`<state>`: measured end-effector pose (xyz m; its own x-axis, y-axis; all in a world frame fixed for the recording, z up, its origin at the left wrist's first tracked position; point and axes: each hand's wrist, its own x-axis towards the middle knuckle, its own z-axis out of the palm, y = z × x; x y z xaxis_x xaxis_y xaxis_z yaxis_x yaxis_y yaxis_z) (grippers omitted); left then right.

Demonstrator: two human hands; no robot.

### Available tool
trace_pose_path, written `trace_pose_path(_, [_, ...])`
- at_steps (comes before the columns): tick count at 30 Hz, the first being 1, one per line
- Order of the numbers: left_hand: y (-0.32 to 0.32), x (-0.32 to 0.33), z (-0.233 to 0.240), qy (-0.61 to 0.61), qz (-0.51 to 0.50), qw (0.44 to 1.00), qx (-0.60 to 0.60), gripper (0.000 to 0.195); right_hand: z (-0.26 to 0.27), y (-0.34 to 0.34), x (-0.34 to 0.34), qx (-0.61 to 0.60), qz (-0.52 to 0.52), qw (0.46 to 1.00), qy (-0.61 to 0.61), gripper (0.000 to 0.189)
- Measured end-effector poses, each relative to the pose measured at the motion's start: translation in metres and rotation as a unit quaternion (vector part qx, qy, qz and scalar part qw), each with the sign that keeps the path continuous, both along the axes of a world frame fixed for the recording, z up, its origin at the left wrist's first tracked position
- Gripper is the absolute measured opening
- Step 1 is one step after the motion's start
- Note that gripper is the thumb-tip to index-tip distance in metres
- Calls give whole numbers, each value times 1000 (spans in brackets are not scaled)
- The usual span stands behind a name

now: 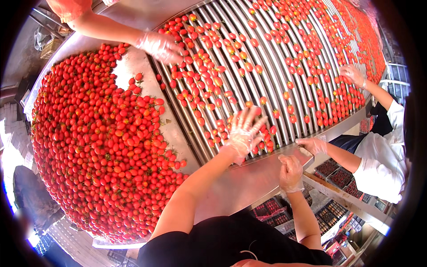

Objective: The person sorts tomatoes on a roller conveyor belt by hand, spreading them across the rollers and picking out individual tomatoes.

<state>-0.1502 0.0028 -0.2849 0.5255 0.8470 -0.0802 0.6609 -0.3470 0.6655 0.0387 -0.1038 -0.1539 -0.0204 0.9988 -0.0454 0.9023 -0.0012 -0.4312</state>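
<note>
Small red cherry tomatoes (203,70) lie scattered over the metal rollers (248,83) of a roller conveyor. My left hand (245,130), in a clear plastic glove, is spread flat over tomatoes near the conveyor's near edge, its fingers apart and pointing away from me. To its right, my right hand (291,172), gloved too, is curled into a loose fist just beyond the steel rim (230,187); whether anything is inside it is hidden. A large heap of cherry tomatoes (110,143) fills the steel tray on the left, some with green stems.
Across the conveyor a co-worker's gloved hand (160,46) reaches over tomatoes. At right, another co-worker has one gloved hand (353,75) over the rollers and the other (312,146) at the rim. Crates of tomatoes (272,212) and a metal beam (347,198) lie below right.
</note>
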Motion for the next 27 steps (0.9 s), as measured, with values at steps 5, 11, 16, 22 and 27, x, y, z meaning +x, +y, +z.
trace_pose_path(5, [77, -33, -11, -107, 63, 985, 122, 66, -6, 8, -7, 26, 3, 1000, -13, 25])
trace_pose_path(11, [136, -91, -29, 106, 70, 986, 104, 66, 1, 16, -4, 19, -3, 1000, -10, 28])
trace_pose_path(16, [112, -134, -40, 185, 170, 962, 103, 62, 19, 21, -1, 18, 5, 999, -26, 28])
trace_pose_path(22, [174, -151, -40, -37, 243, 915, 321, 50, 13, 24, 8, 14, 15, 999, -31, 30])
trace_pose_path(27, [294, -114, -54, 133, 235, 956, 119, 87, -10, 29, 17, 8, 27, 999, -30, 35])
